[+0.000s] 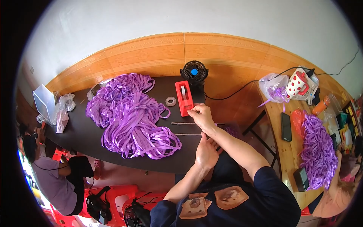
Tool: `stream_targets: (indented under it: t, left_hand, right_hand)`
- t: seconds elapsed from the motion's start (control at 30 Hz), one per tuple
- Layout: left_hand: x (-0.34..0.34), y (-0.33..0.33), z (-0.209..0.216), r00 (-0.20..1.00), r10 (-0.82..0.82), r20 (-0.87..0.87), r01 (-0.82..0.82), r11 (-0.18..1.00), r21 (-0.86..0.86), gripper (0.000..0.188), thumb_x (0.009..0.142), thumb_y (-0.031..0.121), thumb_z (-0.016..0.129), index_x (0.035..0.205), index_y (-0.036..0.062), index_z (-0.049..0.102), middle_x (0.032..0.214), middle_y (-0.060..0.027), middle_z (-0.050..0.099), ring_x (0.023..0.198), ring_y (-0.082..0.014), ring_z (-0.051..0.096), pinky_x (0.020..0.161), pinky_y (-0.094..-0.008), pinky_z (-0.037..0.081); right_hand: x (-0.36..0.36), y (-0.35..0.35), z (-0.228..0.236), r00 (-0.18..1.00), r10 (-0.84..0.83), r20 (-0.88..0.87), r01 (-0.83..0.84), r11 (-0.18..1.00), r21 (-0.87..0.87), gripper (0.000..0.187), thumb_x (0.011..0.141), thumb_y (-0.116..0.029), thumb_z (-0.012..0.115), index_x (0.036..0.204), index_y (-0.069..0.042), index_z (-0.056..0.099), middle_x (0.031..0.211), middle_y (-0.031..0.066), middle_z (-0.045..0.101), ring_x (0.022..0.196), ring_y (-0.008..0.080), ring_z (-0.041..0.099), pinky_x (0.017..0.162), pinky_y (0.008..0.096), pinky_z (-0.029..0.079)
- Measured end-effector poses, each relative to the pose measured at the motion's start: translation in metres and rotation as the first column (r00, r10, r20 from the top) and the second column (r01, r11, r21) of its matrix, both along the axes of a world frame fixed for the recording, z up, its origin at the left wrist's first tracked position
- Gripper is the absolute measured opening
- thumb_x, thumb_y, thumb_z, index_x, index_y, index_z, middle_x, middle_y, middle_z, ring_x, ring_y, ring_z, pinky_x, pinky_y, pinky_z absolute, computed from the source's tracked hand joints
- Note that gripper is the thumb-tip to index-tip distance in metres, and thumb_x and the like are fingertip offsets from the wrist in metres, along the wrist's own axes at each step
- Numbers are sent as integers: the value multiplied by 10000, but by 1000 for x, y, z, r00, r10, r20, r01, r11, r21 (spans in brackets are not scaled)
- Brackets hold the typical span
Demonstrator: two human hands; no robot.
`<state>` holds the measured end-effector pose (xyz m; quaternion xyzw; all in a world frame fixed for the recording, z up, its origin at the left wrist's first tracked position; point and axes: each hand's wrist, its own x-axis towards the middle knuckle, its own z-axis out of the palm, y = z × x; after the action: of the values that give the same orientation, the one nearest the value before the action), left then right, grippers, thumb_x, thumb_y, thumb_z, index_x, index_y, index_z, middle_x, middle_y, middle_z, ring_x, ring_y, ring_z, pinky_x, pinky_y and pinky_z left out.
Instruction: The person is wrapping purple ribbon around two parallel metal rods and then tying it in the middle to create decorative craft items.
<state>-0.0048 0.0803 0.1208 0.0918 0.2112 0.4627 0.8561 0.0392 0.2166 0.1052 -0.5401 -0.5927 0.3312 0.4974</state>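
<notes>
At right fingers [195,110], red tape dispenser [185,103]

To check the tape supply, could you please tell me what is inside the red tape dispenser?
Inside the red tape dispenser, a pale roll shows edge-on. The red walls cover the roll's flat sides, so how much tape remains cannot be seen.

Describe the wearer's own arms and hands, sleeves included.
Short, plain dark navy fabric sleeves leave both forearms uncovered. The left hand and right hand are ungloved; no watch, bracelet or cable shows on either wrist.
</notes>
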Motion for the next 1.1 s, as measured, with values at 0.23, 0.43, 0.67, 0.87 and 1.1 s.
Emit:
stream_targets:
  t: [0.23,0.43,0.67,0.87,1.1]
  left_hand:
    - [2,-1,-1,1000,-23,-11,23,1000,6,815,909,643,305,1341,-45,356,1365,-173,415,1290,-292,349,1079,-435,211]
    - [2,-1,3,997,-42,-71,41,999,-23,854,899,658,317,1382,-46,298,1392,-169,378,1283,-303,338,1050,-423,231]
    - [-3,0,-2,995,-39,-96,40,999,7,789,933,615,272,1391,-28,299,1383,-146,388,1261,-294,359,1009,-404,278]
    - [-1,-1,3,992,-49,-114,49,999,-2,785,936,614,255,1388,-25,311,1404,-142,368,1290,-295,330,1049,-407,236]
    - [0,-1,-2,992,-68,-108,72,997,33,787,933,620,256,1404,-8,295,1413,-139,361,1309,-292,312,1062,-413,217]
  right_hand:
    - [13,9,-7,994,6,112,-15,997,81,156,725,-212,725,672,-80,660,1011,72,602,1013,288,504,754,490,381]
    - [66,2,11,968,197,153,-219,965,141,107,728,-167,686,704,-69,652,1122,135,603,1106,303,490,860,446,399]
    - [135,-27,51,713,691,122,-650,716,-253,151,814,-133,633,707,-30,609,1211,156,569,1043,229,498,941,365,346]
    - [140,-29,34,656,733,180,-663,674,-326,142,819,-155,637,724,-55,604,1114,125,592,1164,268,427,1010,394,260]
    - [142,-17,23,574,781,246,-706,624,-335,116,804,-149,639,726,-65,620,950,53,595,1014,220,455,967,371,288]
